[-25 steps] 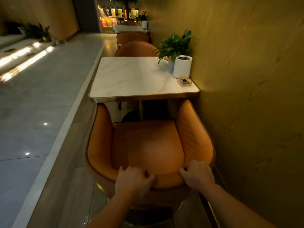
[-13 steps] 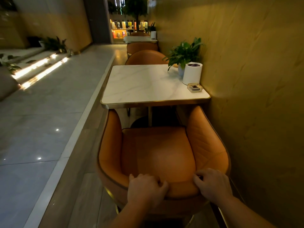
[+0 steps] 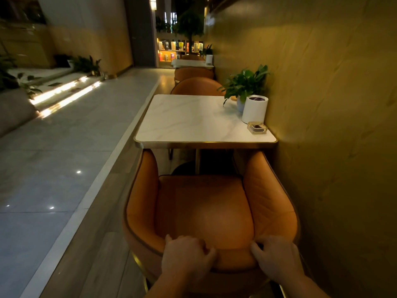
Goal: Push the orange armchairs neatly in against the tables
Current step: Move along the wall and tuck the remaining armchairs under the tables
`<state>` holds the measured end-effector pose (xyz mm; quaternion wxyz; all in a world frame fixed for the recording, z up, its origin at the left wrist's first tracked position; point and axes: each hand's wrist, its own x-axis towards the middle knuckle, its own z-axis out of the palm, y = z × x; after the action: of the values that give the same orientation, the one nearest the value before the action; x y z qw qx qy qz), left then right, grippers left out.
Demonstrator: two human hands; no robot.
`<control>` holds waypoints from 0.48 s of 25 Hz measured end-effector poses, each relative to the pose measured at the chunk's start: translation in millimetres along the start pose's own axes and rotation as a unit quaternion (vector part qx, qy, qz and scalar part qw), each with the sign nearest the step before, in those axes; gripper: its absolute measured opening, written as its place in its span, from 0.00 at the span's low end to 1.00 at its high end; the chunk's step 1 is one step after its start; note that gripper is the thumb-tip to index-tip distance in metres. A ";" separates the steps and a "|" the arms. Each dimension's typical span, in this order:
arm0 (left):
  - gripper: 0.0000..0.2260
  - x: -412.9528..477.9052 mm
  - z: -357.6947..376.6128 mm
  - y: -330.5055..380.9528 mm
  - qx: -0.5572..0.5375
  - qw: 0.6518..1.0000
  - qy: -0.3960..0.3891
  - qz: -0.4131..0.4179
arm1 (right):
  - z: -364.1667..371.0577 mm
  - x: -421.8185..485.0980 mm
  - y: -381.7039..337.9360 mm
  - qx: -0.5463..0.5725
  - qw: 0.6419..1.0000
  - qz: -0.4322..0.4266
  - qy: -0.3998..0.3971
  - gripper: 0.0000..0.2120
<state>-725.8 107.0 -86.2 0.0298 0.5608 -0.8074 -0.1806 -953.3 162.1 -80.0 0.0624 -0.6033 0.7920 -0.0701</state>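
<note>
Far left: lit steps (image 3: 64,93), strip lights along the risers, leafy plants (image 3: 86,63) at the upper end. Next over: pale tiled floor (image 3: 53,168) with small light reflections, then a darker wood-look strip beside the seating row.

Left hand (image 3: 187,257): on the top rim of the orange armchair (image 3: 204,211) backrest, left of centre. Fingers curled over the rim onto the inner padding; gripping, not flat.

Orange armchair: directly below the camera, open side facing the table (image 3: 193,119). Tips of both arms up at the table's near gold edge, seemingly tucked just under it; contact or gap there not resolvable in the shadow. Seat cushion on the near side of that edge.

Table: white marble-look top, gold trim. Along its right side, back to front: potted plant (image 3: 245,87), white cylinder (image 3: 254,109) just in front of it, small clear tray (image 3: 257,127) nearest the front corner.

Beyond the table: farther chair backs (image 3: 197,87) in the same orange, a second table (image 3: 191,63), lit shelves (image 3: 178,50) at the end of the row.

Right hand (image 3: 277,257): on the same rim, right of centre, fingers hooked over it, holding the backrest. Hands apart, bare stretch of rim between them.

Far right: wall (image 3: 333,125), table's right side against it, chair's right flank close beside it.
</note>
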 end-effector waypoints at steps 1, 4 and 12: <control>0.29 -1.3 -1.0 1.4 0.003 1.000 0.006 0.002 | -1.3 -2.6 -0.1 -0.001 1.000 -0.004 0.005 0.20; 0.29 -7.2 2.5 2.9 0.007 1.000 0.007 -0.002 | -3.7 -9.8 3.6 -0.016 1.000 -0.014 0.004 0.21; 0.28 -15.4 12.4 18.9 -0.011 1.000 0.025 0.010 | -7.2 -17.3 15.9 -0.025 1.000 0.002 -0.001 0.19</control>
<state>-740.1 130.1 -89.3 0.0579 0.5565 -0.8101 -0.1752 -965.2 183.3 -75.7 0.0483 -0.6033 0.7945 -0.0494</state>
